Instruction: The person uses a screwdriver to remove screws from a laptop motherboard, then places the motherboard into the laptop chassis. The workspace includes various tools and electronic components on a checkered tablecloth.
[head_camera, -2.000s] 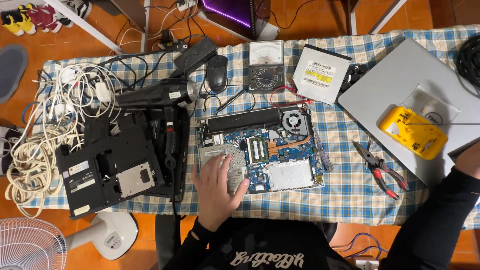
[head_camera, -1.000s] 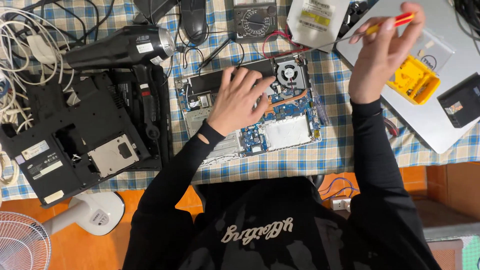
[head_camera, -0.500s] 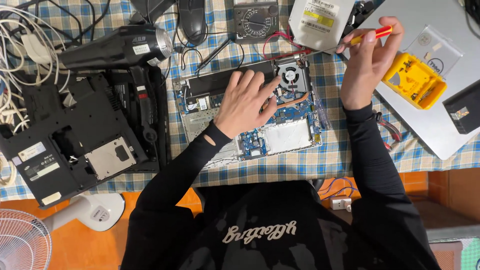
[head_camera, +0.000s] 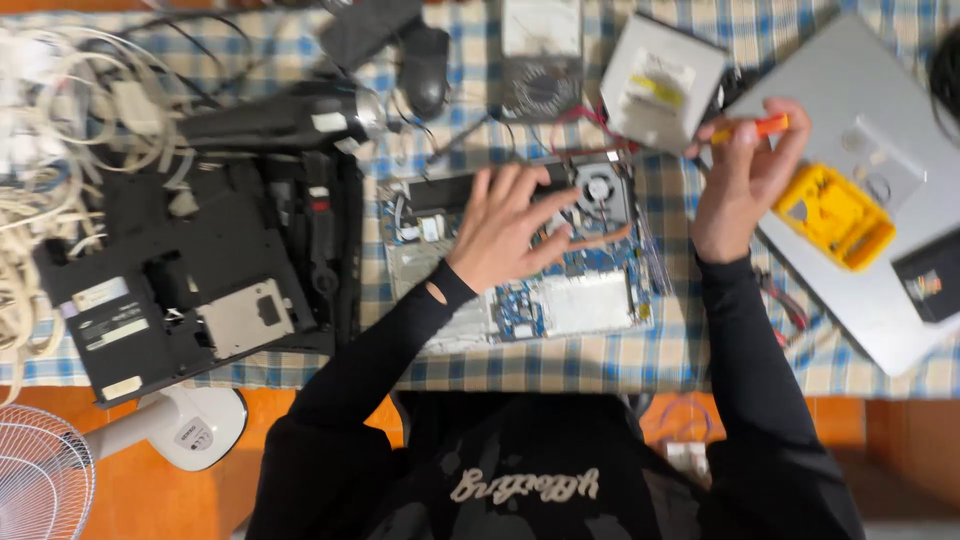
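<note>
At centre frame, a left hand (head_camera: 510, 225) presses spread fingers on a bare laptop board (head_camera: 520, 250) while the right hand (head_camera: 740, 180) pinches an orange screwdriver (head_camera: 750, 128) at upper right; a slip could scratch the circuitry.

left hand (head_camera: 505, 228) flat, palm down, fingers spread toward far right, black-sleeved forearm angled in from near left, right hand (head_camera: 742, 180) raised at right, fingers pinched closed at the tips, forearm running straight back to near edge
</note>
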